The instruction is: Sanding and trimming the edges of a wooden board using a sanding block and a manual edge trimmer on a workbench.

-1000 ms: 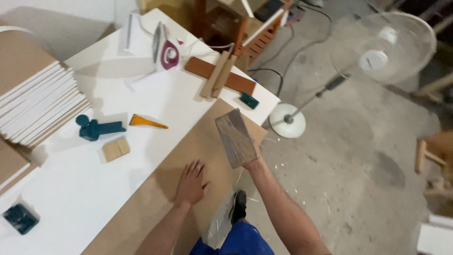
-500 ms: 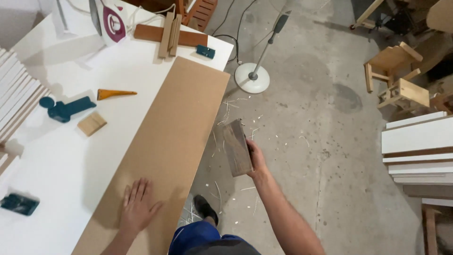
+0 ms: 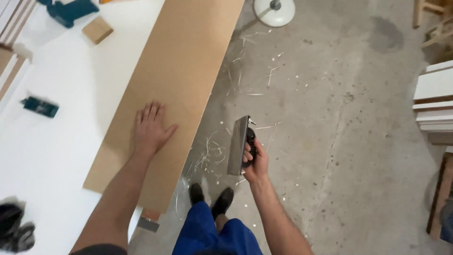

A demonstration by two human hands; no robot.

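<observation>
My left hand (image 3: 151, 127) lies flat, fingers spread, on a long brown fibreboard panel (image 3: 181, 61) that rests on the white worktable (image 3: 71, 123). My right hand (image 3: 255, 160) grips the black handle of a flat rectangular grey-brown hand tool (image 3: 237, 144). The tool is held on edge over the concrete floor, a little to the right of the panel's long edge and apart from it.
On the white table lie a small wooden block (image 3: 97, 29), a dark teal tool (image 3: 71, 10) and a small teal piece (image 3: 40, 106). A white fan base (image 3: 274, 9) stands on the floor among thin shavings. Stacked white boards (image 3: 434, 101) sit at the right. My shoes (image 3: 210, 200) are below.
The view has tilted down and toward me. My right hand has drawn the tool back and lower, turning it on edge. My left hand stays flat on the panel.
</observation>
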